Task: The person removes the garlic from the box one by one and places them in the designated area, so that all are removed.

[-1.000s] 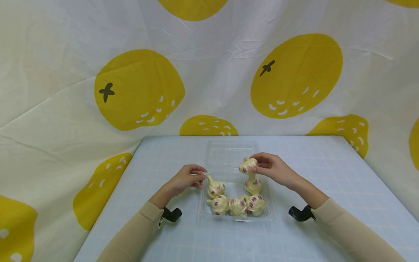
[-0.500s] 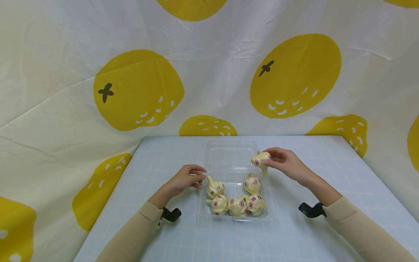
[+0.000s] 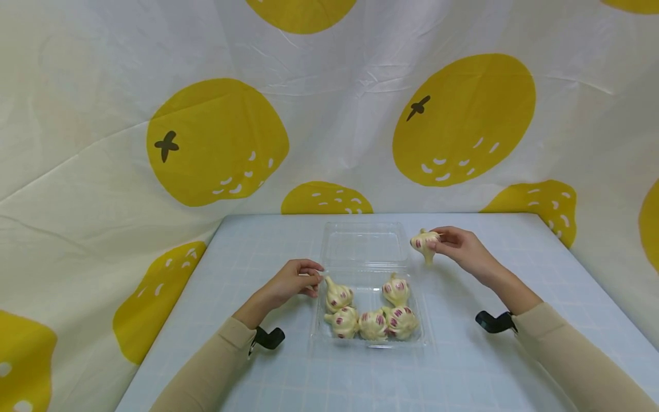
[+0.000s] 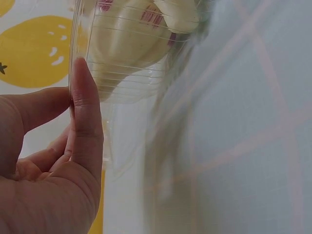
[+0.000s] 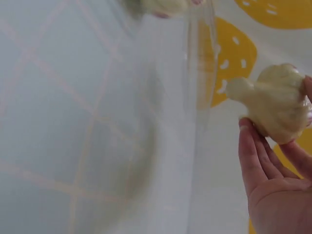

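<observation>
A clear plastic clamshell box (image 3: 368,296) lies on the table, its lid (image 3: 364,244) folded back away from the person. Several garlic bulbs, cream with purple streaks, sit inside along the left, near and right sides, such as one at the right (image 3: 396,290). My left hand (image 3: 293,282) pinches the box's left rim; the left wrist view shows thumb and finger (image 4: 87,126) on either side of the plastic edge. Up in the air to the right of the lid, my right hand (image 3: 465,252) grips another garlic bulb (image 3: 423,244), stem pointing down. The right wrist view shows this bulb (image 5: 280,105) between thumb and fingers.
A pale blue checked cloth (image 3: 489,366) covers the table. Behind and to the left hangs a white curtain (image 3: 340,131) with yellow fruit prints. Each wrist wears a black camera mount, the left one (image 3: 269,338) and the right one (image 3: 494,322).
My right hand has carried its garlic bulb from over the box's right part up and to the right, past the lid. My left hand stays at the box's left rim.
</observation>
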### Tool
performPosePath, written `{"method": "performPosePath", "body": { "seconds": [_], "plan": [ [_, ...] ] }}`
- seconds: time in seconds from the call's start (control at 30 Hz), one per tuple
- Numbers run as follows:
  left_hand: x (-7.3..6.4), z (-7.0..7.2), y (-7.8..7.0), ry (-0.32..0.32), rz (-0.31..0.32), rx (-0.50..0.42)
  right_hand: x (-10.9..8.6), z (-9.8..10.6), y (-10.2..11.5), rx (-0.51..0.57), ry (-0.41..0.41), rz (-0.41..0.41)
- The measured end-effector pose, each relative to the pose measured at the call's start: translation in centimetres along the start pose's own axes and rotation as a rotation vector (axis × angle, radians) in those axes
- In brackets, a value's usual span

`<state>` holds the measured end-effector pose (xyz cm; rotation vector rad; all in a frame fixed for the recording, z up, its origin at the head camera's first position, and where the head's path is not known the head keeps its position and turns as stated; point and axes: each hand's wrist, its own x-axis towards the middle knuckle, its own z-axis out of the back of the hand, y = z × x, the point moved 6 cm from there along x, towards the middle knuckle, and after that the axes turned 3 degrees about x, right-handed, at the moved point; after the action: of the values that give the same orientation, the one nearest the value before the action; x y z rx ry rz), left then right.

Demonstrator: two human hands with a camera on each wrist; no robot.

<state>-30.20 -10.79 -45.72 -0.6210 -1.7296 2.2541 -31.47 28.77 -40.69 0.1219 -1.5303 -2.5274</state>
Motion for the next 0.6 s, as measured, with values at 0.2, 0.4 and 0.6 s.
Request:
{"method": "performPosePath", "body": {
  "seconds": [0.2, 0.4, 0.6],
  "plan": [
    [0.0, 0.0, 0.0, 0.001, -0.003, -0.001, 0.8, 0.8, -1.2, 0.017, -0.021, -0.030],
    [-0.1, -0.1, -0.1, 0.003, -0.006, 0.003, 1.7, 1.2, -2.7, 0.024, -0.044, -0.067],
    [0.0, 0.0, 0.0, 0.006, -0.004, 0.002, 2.5, 1.5, -4.1, 0.006, -0.077, -0.104]
  ]
}}
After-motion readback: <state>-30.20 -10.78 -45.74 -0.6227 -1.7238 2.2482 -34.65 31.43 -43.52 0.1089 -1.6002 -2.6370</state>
